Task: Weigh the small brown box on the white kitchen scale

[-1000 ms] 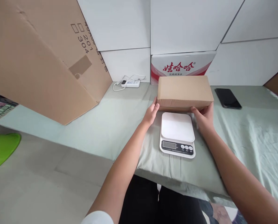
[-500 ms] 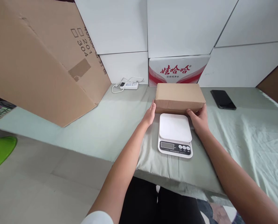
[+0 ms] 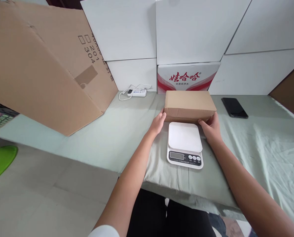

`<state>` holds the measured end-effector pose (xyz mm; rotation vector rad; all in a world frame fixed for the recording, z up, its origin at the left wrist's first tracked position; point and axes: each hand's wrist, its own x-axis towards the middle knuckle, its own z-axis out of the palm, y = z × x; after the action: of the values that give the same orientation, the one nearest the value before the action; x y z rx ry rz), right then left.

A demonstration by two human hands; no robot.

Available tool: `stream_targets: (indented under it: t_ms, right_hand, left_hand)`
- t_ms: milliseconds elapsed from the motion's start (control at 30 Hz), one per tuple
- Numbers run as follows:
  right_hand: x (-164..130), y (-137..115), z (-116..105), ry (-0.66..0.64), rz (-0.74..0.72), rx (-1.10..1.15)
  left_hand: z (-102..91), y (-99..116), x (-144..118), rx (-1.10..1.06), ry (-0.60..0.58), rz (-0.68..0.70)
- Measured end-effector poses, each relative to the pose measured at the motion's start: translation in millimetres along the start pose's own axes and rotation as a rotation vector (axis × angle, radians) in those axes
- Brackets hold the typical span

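A closed brown cardboard box (image 3: 190, 100) lies behind the scale, held between my two hands. My left hand (image 3: 158, 122) presses on its left end near the front corner. At the front right corner, my right hand (image 3: 211, 127) grips the box, thumb on the front face and fingers round the far end, partly hidden. Just in front of the box sits a white kitchen scale (image 3: 185, 144) with a bare weighing plate. Its dark panel carries a small display, which looks blank, and several round buttons.
A black phone (image 3: 234, 107) lies to the right. A white power strip (image 3: 137, 92) with a cable is at the back left. A large carton (image 3: 55, 75) leans over the table's left part. White boxes (image 3: 188, 29) and a red-and-white printed carton (image 3: 186, 77) line the back.
The view has tilted slightly upward, so everything sits a little lower in the picture. My hands keep the same hold on the box, with no clear movement of it on the table.
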<state>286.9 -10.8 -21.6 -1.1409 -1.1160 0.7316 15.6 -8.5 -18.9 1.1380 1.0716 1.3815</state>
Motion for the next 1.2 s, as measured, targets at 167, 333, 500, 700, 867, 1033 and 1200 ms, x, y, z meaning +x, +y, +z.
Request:
stream_targets:
  t_ms: [167,333,500,700,867,1033,1200]
  right_hand:
    - [0.3,-0.8,-1.4,-0.020,0.001,-0.028]
    - [1.8,3.7,-4.3,-0.059,-0.033,-0.072]
    - [6.9,12.7,-7.7,-0.067,-0.060,-0.108]
    - [9.2,19.1,-10.6,-0.085,-0.078,-0.113]
    - [6.3,16.1,-9.0,-0.086,-0.103,-0.120]
    - [4.7,10.7,-7.0,-0.094,-0.080,-0.107]
    - [5.2,9.6,-6.6,-0.098,-0.083,-0.103]
  left_hand:
    - [0.7,4.7,-3.6,0.196,-0.077,0.000]
    - [0.1,7.5,-2.2,0.327,-0.148,0.002]
    - [0.1,6.1,-0.9,0.366,-0.152,0.044]
    - [-1.2,-0.5,2.2,0.381,-0.141,0.069]
    - [-1.2,0.3,2.7,0.397,-0.143,0.061]
    - [-0.9,2.8,0.7,0.403,-0.139,0.044]
    - [-0.8,3.2,0.7,0.400,-0.141,0.044]
